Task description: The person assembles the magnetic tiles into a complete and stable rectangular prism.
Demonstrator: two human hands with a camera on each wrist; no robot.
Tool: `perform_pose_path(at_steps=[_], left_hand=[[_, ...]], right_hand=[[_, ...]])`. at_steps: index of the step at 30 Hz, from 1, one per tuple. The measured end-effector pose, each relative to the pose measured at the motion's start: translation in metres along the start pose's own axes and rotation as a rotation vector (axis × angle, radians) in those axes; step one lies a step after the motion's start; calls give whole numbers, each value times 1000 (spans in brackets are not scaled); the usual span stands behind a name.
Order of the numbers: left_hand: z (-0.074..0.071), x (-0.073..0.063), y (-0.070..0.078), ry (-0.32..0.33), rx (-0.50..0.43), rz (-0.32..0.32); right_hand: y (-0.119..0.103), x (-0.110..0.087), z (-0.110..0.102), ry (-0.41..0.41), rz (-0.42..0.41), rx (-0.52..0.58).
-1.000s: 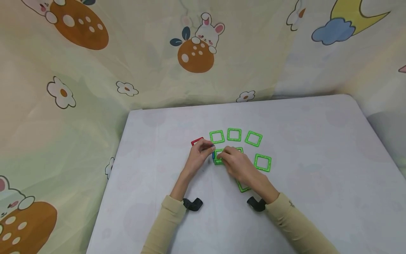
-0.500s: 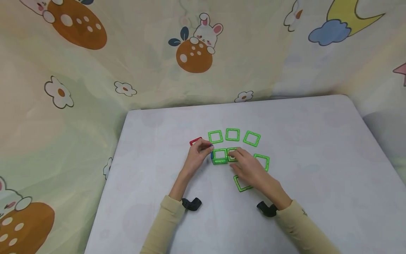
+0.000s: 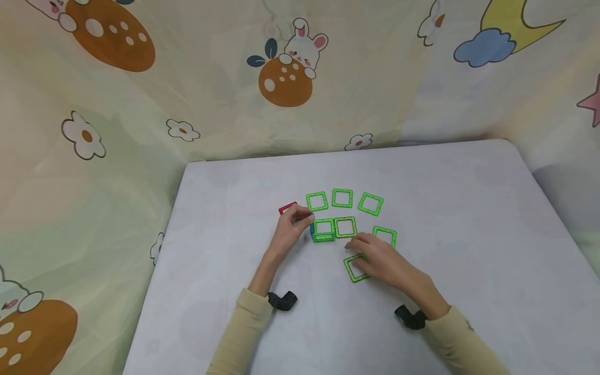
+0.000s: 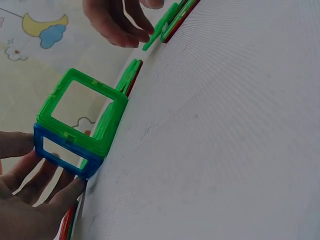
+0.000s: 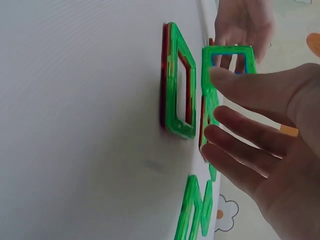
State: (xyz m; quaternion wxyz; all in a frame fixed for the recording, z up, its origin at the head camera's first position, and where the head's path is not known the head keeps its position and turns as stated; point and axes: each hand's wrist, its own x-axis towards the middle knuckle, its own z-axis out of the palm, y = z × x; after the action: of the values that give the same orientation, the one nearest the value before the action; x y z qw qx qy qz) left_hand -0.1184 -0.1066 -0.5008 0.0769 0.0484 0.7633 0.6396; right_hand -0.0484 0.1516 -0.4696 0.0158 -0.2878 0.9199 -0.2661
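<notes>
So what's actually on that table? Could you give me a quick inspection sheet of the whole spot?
Surface: pale table, bare around the pieces.
Job's things: small cube of green and blue square frames; a green frame flat against its right side.
Clutter: three green frames in a far row, one at right, one nearer; a red frame behind the left hand.
Hands: left hand grips the cube's blue side; right hand open, over the nearer frame.
Cables: nothing seen; black wrist mounts only.
Surroundings: cartoon-print cloth hung behind.
</notes>
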Motion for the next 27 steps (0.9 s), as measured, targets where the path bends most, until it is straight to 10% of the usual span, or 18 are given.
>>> perform_pose_path(at_steps=[11, 27], left_hand=[[-1, 0, -1, 4, -4, -1], [-1, 0, -1, 2, -22, -11]], right_hand=[[5, -11, -2, -103, -64, -29], [6, -6, 13, 14, -99, -158]])
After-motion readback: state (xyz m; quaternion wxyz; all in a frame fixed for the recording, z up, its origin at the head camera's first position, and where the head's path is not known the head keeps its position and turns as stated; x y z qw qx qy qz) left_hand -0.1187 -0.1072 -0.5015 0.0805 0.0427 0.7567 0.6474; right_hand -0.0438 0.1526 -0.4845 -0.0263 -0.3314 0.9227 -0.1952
